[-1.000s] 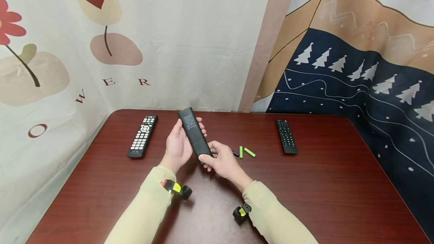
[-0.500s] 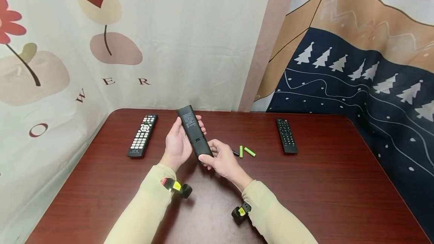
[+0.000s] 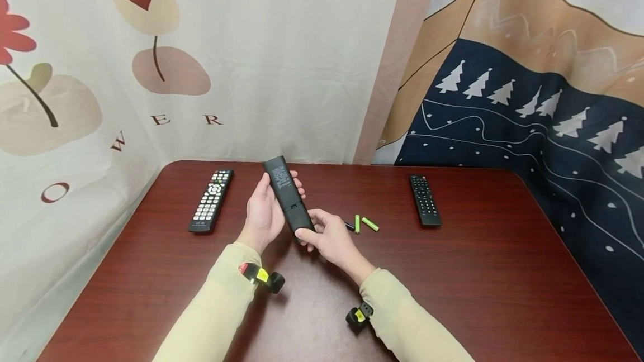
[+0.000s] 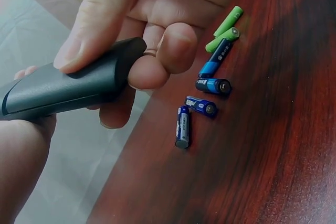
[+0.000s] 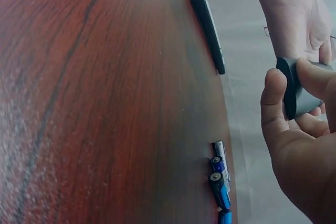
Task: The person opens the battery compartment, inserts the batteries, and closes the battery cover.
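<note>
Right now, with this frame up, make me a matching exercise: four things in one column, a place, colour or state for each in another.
1. left hand
2. right hand
3. green batteries
4. table

A. holding the near end of the remote
B. dark reddish brown
C. holding the remote's far half
D. lying beside blue batteries

Pairs: 1-C, 2-A, 3-D, 4-B

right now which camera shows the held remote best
Head view: the remote shows most of its back, print and seam included. Left wrist view: one end and a side, partly under a thumb. Right wrist view: an end, between fingers.
</note>
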`<state>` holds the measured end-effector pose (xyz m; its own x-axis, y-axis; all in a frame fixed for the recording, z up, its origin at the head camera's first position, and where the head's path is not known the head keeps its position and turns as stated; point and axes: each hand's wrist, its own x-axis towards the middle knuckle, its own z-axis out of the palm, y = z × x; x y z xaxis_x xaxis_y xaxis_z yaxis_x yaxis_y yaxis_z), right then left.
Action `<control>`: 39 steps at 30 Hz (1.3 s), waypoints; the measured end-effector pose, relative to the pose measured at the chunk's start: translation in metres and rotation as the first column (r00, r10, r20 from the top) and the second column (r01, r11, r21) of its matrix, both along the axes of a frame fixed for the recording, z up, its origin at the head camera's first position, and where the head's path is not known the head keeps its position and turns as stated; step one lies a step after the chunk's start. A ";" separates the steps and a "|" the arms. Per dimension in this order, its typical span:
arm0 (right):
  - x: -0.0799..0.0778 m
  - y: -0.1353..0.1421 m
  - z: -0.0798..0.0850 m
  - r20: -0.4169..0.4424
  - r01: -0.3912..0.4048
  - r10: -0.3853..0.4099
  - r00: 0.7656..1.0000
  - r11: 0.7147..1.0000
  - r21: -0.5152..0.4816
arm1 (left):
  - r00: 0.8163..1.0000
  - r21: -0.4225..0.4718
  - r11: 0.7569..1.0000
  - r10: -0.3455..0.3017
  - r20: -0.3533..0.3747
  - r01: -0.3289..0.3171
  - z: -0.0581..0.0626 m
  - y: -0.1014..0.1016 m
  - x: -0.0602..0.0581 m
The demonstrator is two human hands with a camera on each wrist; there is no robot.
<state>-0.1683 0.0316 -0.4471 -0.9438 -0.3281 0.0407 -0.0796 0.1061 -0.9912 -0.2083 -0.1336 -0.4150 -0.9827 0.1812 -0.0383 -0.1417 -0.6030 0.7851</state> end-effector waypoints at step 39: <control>0.007 0.012 0.008 -0.086 0.085 -0.094 0.992 0.992 -0.098 | 0.999 -0.071 0.996 0.054 0.009 -0.053 -0.002 -0.002 -0.004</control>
